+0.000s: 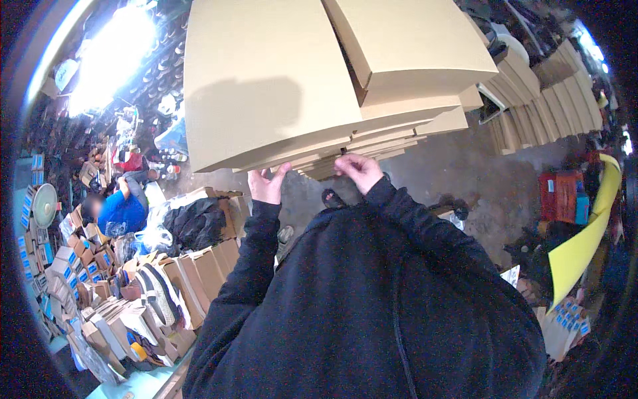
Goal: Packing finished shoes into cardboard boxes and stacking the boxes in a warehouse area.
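Observation:
A tall stack of brown cardboard boxes (266, 80) rises in front of me, with the gap between two upper boxes running away from me. My left hand (267, 186) touches the near lower edge of the big left box. Its thumb stands apart from the fingers, whose tips are partly hidden by the cardboard. My right hand (361, 173) is a little to the right, by the stack's near side, its fingers curled together in a pinch. Beside those fingertips is a small dark spot (343, 151) on the cardboard edges; what the pinch holds, if anything, is too small to make out.
More folded cardboard (551, 106) leans at the far right. Boxes and shoes (159, 292) crowd the left, where a person in blue (123, 213) sits bent over. A yellow sheet (585, 233) curls at the right, near a red crate (558, 196). Grey floor (452, 166) shows between.

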`<state>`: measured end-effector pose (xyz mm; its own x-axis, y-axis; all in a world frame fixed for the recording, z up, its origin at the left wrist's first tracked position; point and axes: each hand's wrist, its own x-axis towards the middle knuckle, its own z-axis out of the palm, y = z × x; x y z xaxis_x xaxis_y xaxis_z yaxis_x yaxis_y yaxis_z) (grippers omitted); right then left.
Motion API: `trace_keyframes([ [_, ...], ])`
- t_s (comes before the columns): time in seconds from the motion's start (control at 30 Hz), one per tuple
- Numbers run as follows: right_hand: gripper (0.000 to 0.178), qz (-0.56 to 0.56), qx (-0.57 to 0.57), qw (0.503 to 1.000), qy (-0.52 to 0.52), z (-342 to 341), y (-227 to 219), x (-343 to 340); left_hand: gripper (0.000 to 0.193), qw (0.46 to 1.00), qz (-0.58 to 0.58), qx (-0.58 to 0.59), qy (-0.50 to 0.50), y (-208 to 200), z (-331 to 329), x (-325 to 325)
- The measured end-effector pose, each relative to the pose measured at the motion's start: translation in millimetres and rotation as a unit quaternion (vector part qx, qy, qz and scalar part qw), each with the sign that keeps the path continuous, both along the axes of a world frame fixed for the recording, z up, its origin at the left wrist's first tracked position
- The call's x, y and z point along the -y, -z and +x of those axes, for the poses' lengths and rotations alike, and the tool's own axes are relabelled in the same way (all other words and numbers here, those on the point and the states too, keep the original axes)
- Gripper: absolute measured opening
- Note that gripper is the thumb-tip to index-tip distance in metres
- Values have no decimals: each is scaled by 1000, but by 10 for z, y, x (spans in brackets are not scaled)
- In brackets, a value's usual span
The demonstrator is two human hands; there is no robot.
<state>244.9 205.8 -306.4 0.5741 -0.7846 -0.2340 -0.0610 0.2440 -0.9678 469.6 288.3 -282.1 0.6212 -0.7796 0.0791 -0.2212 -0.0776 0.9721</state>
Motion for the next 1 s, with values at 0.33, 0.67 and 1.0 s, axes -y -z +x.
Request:
trace_keyframes([
  [0.33,29,3,-10,991,131,113,-11,92,54,1000,7,19,10,45,57,17],
  [0.67,34,-44,2,987,153,232,66,82,52,997,25,73,-1,115,139,54],
  [1.0,39,-68,-15,988,138,300,-55,99,50,1000,-13,14,-9,103,135,75],
])
